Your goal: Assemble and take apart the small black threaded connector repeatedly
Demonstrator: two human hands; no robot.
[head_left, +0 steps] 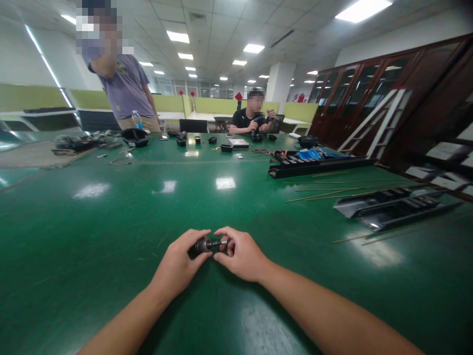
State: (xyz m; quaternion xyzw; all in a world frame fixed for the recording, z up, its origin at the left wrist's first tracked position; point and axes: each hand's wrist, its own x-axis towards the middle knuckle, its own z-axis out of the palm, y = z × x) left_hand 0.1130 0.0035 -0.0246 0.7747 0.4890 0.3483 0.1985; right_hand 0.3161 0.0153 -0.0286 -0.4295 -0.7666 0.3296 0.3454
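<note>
My left hand (179, 261) grips a dark cylindrical metal part (202, 245), its thumb and fingers wrapped round the thick body. A thinner ridged shaft with a bright tip sticks out to the right. Around that tip curves my right hand (242, 252), thumb and forefinger apart with a gap between them; its other fingers are bent behind the tip, and I cannot tell whether they touch it. Both hands are low over the green tabletop (185, 197), close to my body. Much of the part's left end is hidden in my left palm.
Black metal rails (399, 209) and thin rods (321, 190) lie at right. Farther back are a longer black rail (318, 166), small black boxes (226, 147) and a black bowl-like container (135, 138). One person (129, 88) stands; another (251, 118) sits holding a dark tool. A stepladder (388, 123) leans by cabinets.
</note>
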